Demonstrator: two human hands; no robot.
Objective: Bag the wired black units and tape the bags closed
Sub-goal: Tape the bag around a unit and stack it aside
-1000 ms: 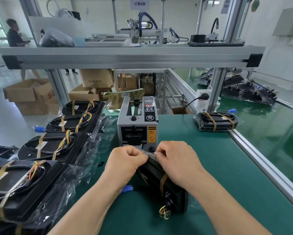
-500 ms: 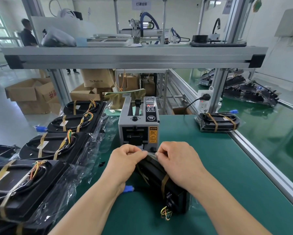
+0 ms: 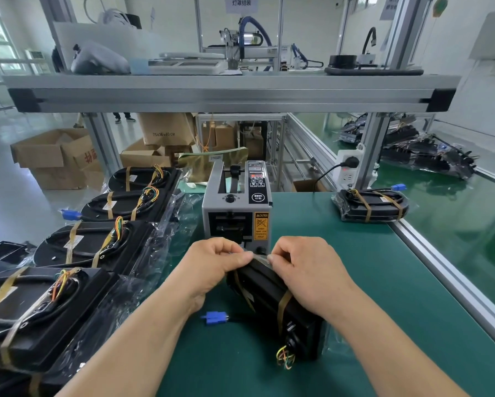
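Observation:
A wired black unit (image 3: 272,299) in a clear bag stands on edge on the green mat (image 3: 383,282), its coloured wires at the near end and a blue connector (image 3: 214,316) beside it. My left hand (image 3: 212,263) and my right hand (image 3: 306,267) pinch the two ends of a clear tape strip (image 3: 259,257) over the unit's far top edge, just in front of the grey tape dispenser (image 3: 237,207). One bagged, taped unit (image 3: 372,206) lies at the mat's far right.
Several more black units (image 3: 97,242) with tan straps lie in a row on clear bags along the left. An aluminium rail (image 3: 446,273) borders the mat on the right. A metal shelf (image 3: 232,90) spans overhead. Cardboard boxes (image 3: 54,156) stand on the floor behind.
Both hands have stayed on the top edge of the unit, fingers shifting slightly along the tape. The camera has tilted down a little.

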